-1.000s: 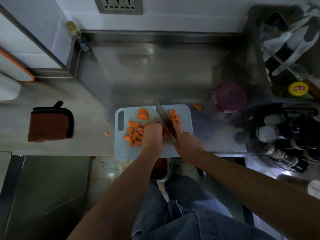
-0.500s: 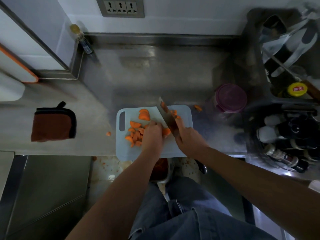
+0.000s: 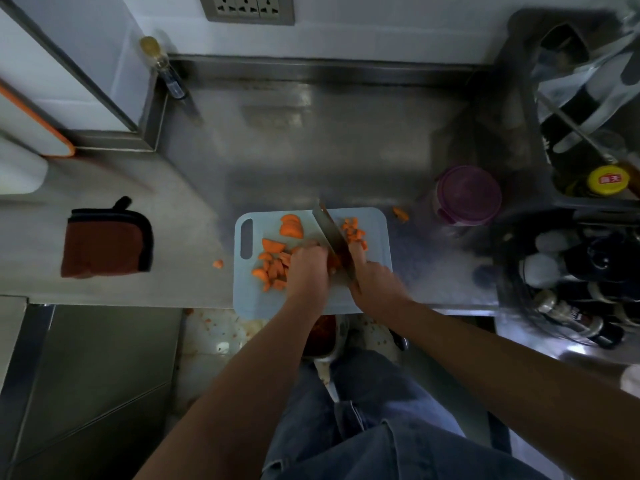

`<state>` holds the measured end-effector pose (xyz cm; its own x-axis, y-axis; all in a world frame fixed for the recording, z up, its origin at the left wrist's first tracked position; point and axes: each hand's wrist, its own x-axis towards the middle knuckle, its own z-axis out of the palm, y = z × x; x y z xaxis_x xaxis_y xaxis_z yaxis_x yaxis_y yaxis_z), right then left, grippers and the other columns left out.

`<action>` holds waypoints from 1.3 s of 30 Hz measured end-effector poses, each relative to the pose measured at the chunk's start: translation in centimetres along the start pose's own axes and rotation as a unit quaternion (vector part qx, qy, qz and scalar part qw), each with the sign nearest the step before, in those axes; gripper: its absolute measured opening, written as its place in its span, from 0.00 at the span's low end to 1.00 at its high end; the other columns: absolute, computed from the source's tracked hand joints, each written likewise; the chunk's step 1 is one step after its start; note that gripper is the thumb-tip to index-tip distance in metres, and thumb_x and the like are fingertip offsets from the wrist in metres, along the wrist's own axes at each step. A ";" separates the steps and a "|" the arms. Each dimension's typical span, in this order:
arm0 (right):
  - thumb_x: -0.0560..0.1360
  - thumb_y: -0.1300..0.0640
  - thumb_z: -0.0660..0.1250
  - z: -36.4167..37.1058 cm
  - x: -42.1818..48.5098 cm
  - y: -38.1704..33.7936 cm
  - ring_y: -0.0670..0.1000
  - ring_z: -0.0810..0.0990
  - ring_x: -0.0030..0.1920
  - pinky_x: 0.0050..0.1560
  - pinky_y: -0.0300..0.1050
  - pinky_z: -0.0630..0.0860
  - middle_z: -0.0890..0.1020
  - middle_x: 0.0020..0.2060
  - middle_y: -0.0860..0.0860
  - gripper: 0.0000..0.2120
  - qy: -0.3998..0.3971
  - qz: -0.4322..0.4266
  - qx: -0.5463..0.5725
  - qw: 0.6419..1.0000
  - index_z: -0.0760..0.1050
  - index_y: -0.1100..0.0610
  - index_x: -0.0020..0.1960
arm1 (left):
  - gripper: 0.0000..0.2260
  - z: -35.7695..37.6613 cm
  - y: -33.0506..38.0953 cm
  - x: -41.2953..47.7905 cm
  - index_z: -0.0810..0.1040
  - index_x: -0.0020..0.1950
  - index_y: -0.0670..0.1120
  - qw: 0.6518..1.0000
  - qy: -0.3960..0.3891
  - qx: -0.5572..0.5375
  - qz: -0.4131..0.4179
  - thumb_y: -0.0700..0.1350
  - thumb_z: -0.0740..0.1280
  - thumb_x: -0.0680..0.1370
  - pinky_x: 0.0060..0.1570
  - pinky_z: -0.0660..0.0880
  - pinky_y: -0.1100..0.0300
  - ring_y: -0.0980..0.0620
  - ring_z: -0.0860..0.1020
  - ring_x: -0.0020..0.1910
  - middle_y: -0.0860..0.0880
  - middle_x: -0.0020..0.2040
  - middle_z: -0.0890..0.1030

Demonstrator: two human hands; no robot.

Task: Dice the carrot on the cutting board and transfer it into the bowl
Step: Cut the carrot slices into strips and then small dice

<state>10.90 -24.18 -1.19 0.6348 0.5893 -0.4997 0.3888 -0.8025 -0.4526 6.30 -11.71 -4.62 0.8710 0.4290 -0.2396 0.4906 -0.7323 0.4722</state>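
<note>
Your cutting board reads pale blue, plain. On it: orange carrot pieces; the knife blade is dull grey. Left of the board, a rust-brown cloth with black edging, and one orange scrap between them. Right of the board, a tub with a purple lid; further right, a yellow cap with a red label. The counter under the board is grey steel. Your jeans below it: faded blue.

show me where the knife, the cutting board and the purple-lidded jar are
knife (image 3: pixel 329 230), head view, on the flat of the blade.
cutting board (image 3: pixel 379 244), head view, on bare surface near its right edge.
purple-lidded jar (image 3: pixel 469 194), head view, on the middle of the lid.
</note>
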 end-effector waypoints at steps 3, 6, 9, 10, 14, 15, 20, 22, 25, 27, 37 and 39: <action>0.79 0.60 0.57 -0.1 0.3 0.0 0.61 0.79 0.42 0.45 0.58 0.77 0.80 0.45 0.59 0.28 0.018 0.002 0.016 1.000 0.48 0.54 0.74 | 0.07 -0.1 0.2 0.1 0.80 0.53 0.45 1.000 0.002 0.017 0.000 0.40 0.68 0.76 0.51 0.73 0.57 0.49 0.77 0.50 0.47 0.52 0.78; 0.79 0.60 0.57 -0.5 0.4 -0.1 0.60 0.79 0.40 0.43 0.57 0.77 0.80 0.42 0.58 0.30 0.029 -0.004 0.016 0.999 0.47 0.53 0.76 | 0.06 -0.2 0.2 0.1 0.80 0.52 0.45 1.000 -0.003 0.024 0.001 0.39 0.68 0.76 0.51 0.75 0.57 0.48 0.78 0.49 0.47 0.52 0.79; 0.78 0.59 0.57 -0.8 0.3 0.0 0.58 0.78 0.35 0.40 0.56 0.78 0.78 0.37 0.57 0.32 0.056 -0.007 0.013 0.998 0.43 0.50 0.77 | 0.04 -0.3 0.1 -0.1 0.80 0.50 0.45 1.000 0.001 0.016 0.003 0.40 0.68 0.76 0.52 0.75 0.55 0.47 0.78 0.50 0.46 0.52 0.78; 0.78 0.59 0.56 -1.0 0.3 0.0 0.58 0.78 0.35 0.39 0.55 0.78 0.78 0.36 0.56 0.32 0.060 -0.010 0.012 0.998 0.44 0.50 0.76 | 0.04 -0.3 0.0 -0.1 0.79 0.50 0.45 1.000 0.002 0.019 0.002 0.41 0.68 0.76 0.52 0.75 0.55 0.47 0.78 0.50 0.46 0.52 0.78; 0.78 0.59 0.57 -1.6 -0.1 -0.3 0.55 0.77 0.35 0.39 0.52 0.76 0.75 0.35 0.52 0.29 0.038 -0.016 -0.011 0.999 0.48 0.51 0.75 | 0.04 -0.2 0.1 -0.1 0.81 0.49 0.43 1.000 0.008 0.014 -0.003 0.41 0.67 0.76 0.51 0.75 0.55 0.47 0.78 0.50 0.46 0.52 0.77; 0.78 0.60 0.57 -1.6 -0.2 -0.4 0.55 0.77 0.36 0.40 0.52 0.77 0.74 0.34 0.51 0.28 0.030 -0.013 -0.013 0.999 0.50 0.51 0.74 | 0.04 -0.2 0.1 -0.1 0.81 0.49 0.43 1.000 0.008 0.009 -0.006 0.40 0.67 0.76 0.50 0.75 0.56 0.48 0.78 0.49 0.46 0.52 0.77; 0.77 0.60 0.59 -0.9 -0.5 -0.3 0.57 0.79 0.40 0.46 0.58 0.79 0.77 0.40 0.54 0.24 0.007 -0.012 -0.027 1.000 0.53 0.53 0.70 | 0.04 0.0 0.0 -0.2 0.82 0.48 0.44 0.999 0.013 -0.022 -0.019 0.39 0.68 0.76 0.49 0.76 0.58 0.50 0.78 0.47 0.48 0.50 0.78; 0.78 0.60 0.59 -0.6 -0.3 -0.3 0.56 0.79 0.41 0.46 0.57 0.79 0.78 0.42 0.55 0.25 -0.001 -0.014 -0.034 0.999 0.53 0.53 0.71 | 0.03 0.1 -0.1 -0.3 0.82 0.48 0.45 0.999 0.008 -0.028 -0.027 0.39 0.69 0.76 0.48 0.76 0.58 0.51 0.78 0.46 0.49 0.48 0.79; 0.79 0.60 0.58 -0.2 -0.2 -0.4 0.57 0.80 0.44 0.47 0.56 0.78 0.79 0.45 0.56 0.26 -0.008 0.000 -0.052 0.999 0.51 0.53 0.73 | 0.04 0.2 -0.2 -0.2 0.81 0.48 0.44 1.000 0.001 -0.017 -0.026 0.38 0.68 0.76 0.48 0.77 0.56 0.50 0.78 0.46 0.48 0.47 0.80; 0.78 0.60 0.58 0.1 -0.2 -0.4 0.59 0.80 0.45 0.46 0.56 0.77 0.79 0.46 0.57 0.26 -0.005 0.003 -0.047 0.999 0.50 0.53 0.72 | 0.05 0.1 -0.2 -0.1 0.81 0.49 0.44 1.000 -0.004 -0.009 -0.024 0.38 0.67 0.76 0.49 0.76 0.56 0.50 0.77 0.47 0.48 0.48 0.79; 0.80 0.57 0.57 -1.0 0.4 -0.3 0.58 0.79 0.35 0.40 0.58 0.79 0.78 0.37 0.56 0.29 0.056 -0.017 0.015 0.998 0.46 0.52 0.75 | 0.06 -0.1 -0.8 -0.2 0.80 0.53 0.45 1.000 0.004 0.021 0.005 0.43 0.68 0.76 0.55 0.74 0.55 0.47 0.77 0.52 0.46 0.52 0.79; 0.80 0.57 0.57 -1.3 0.1 -0.4 0.57 0.78 0.35 0.40 0.58 0.79 0.77 0.36 0.55 0.25 0.045 -0.020 0.004 0.999 0.50 0.53 0.73 | 0.05 -0.1 -0.7 -0.2 0.81 0.52 0.45 1.000 0.003 0.022 -0.004 0.42 0.68 0.77 0.54 0.74 0.55 0.47 0.77 0.52 0.46 0.51 0.79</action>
<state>11.64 -23.95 -0.11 0.6762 0.6097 -0.4134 0.4103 -0.7778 -0.4761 5.76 -11.17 -4.80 0.8670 0.4382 -0.2374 0.4982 -0.7510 0.4334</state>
